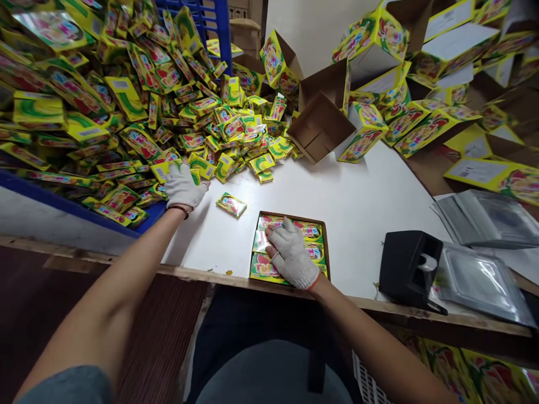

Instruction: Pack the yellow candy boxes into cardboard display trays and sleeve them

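My right hand (290, 252), in a white knit glove, lies flat with fingers stretched over small yellow-green packs (263, 268) set in rows inside an open carton (327, 247). That carton rests at the table's front edge. At the left, my gloved left hand (183, 185) reaches to the near edge of a large heap of the same packs (227, 129). Its fingers touch or hover over the packs there; whether they grip one is hidden. A single pack (231, 205) lies on the white table (353, 207) between my hands.
A blue crate (147, 216) at the left spills packs onto the table. Empty open cartons (320, 129) pile up at the back and right. A black tape dispenser (408, 269) stands right, beside clear plastic trays (480, 280). A wooden edge (379, 306) borders the table.
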Tool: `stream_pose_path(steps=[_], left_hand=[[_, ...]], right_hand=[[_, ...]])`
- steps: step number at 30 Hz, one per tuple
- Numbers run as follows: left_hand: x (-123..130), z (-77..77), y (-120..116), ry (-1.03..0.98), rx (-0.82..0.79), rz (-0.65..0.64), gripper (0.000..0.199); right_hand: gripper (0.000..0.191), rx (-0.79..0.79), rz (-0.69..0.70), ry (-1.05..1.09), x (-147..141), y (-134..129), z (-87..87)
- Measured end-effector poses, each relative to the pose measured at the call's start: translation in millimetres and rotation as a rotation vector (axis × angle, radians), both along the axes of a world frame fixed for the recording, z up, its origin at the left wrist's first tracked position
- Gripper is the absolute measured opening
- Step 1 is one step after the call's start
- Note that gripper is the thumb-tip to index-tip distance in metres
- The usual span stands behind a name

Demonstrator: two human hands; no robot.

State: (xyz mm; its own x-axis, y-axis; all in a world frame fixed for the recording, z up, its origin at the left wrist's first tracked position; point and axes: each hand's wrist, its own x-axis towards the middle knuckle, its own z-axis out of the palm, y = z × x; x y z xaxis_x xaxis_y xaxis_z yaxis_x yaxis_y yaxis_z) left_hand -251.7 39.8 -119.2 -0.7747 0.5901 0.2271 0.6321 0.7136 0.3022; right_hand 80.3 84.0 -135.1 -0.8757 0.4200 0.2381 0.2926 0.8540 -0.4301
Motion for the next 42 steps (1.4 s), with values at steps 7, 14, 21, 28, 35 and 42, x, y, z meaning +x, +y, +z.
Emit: stream_pose_path(steps=[7, 14, 21, 28, 35, 42], left_hand=[[-7, -18.9, 24, -0.11, -0.184, -0.028, 0.052], [12, -37.1, -4, -0.121, -0.201, -0.068, 0.044], [2, -16.4, -24, -0.315, -0.047, 0.039, 0.035], [55, 6.8, -47, -0.856, 0.43, -0.14, 0.033], [164, 29.8, -35, -1.464, 0.664, -0.593, 0.045], [152, 1.1, -11, -0.629, 0.682, -0.479, 0.039]], right_hand=[[0.038, -0.072, 0.017, 0.095, 3, 5, -5.8], [0.032, -0.1, 0.004, 0.189, 4, 2, -5.0], [0.044, -0.121, -0.122, 0.348, 5, 2, -19.8], [0.038, -0.278, -0.265, 0.64, 5, 10, -11.7], [0.05, -0.789, -0.133, 0.483, -34, 33, 24.9], [0.025, -0.489, -0.169, 0.227, -23, 82, 16.5]])
